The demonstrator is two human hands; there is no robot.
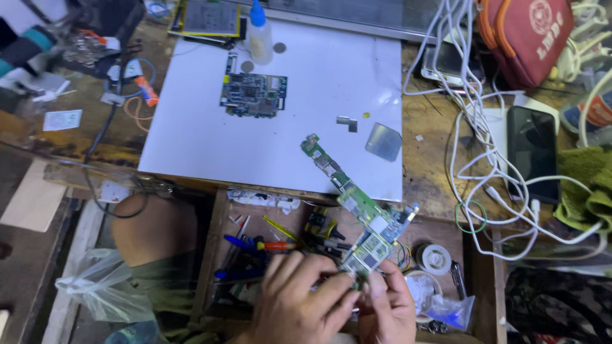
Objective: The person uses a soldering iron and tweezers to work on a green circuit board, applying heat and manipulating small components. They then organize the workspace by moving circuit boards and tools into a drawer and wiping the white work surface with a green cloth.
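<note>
Circuit board (357,210), long, green, w/ metal shields: was held at its near end over the open drawer (220,255), far end reaching up over the edge of the white sheet (191,127).

Left hand (299,299): fingers curled, thumb and fingertips pinching the board's near end from the left.

Right hand (390,306): thumb and forefinger pressed onto the same near end from the right; exact contact pt hard to make out, prob. the board's corner.

Drawer contents: screwdrivers & pens (255,245), blue, red and yellow handles, lying left of the hands; solder reel (436,258) to the right; small clear bag (449,309) just beside the right hand.

On white sheet: second board (253,94), blue-green, square, well apart from the hands; glue bottle (259,35) w/ blue cap, upright, near top edge; metal plate (383,141), square, tilted, near the long board's far end; small L-shaped metal piece (347,123) beside it.

Bench, right side: white cables (472,127) in a tangle; black phone (532,153) face up; red pouch (526,35) at top; green cloth (590,185) at far right.

Lower left: clear plastic bag (95,286).
</note>
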